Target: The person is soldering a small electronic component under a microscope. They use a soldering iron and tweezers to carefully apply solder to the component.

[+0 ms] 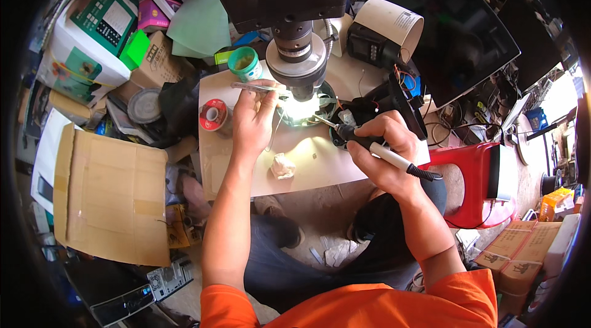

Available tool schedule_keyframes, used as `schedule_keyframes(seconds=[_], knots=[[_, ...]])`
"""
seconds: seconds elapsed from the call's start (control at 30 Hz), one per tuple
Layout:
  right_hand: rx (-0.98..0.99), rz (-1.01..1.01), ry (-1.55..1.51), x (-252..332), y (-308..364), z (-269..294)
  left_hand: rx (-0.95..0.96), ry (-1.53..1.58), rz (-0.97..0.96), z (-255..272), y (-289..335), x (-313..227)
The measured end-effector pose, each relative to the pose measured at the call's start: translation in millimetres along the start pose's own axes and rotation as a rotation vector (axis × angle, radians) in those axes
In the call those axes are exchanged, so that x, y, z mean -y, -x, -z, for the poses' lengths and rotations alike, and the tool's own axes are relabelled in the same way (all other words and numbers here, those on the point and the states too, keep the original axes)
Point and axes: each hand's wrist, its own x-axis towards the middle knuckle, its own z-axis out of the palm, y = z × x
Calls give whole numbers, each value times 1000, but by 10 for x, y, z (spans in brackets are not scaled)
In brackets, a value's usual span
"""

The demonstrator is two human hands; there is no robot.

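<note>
Glare from the microscope [295,57] swamps the workpiece [300,107], which sits below the lens toward the far edge of the table [217,165], about midway between its left and right edges. The left hand [253,118] pinches a slim, pale tool [258,88] between thumb and fingers, its end reaching into the light. The right hand [388,146] is closed around the white-and-black handle of a soldering iron [389,157], pen-fashion, with the thin metal tip pointing into the bright patch; whether it touches the piece, I cannot tell.

The work looks to be midway: the piece is placed, the lamp is on it and both tools are brought in. What is already joined or freed is lost in the glare, so how much remains can't be read.

Near the table's left edge stands a red-faced spool [212,114], with an open green tub [245,64] beyond it by the far edge. A crumpled white tissue [282,166] lies near the front edge, a small dark scrap [314,156] to its right.
</note>
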Motion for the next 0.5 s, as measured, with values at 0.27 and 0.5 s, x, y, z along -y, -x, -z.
schedule_keyframes(seconds=[0.27,0.5], knots=[[-32,64,54,-120,88,-68,-1,-77,-10,-34,-58,1],[-67,-26,39,-65,64,-87,-22,-62,-48,-30,-69,-19]])
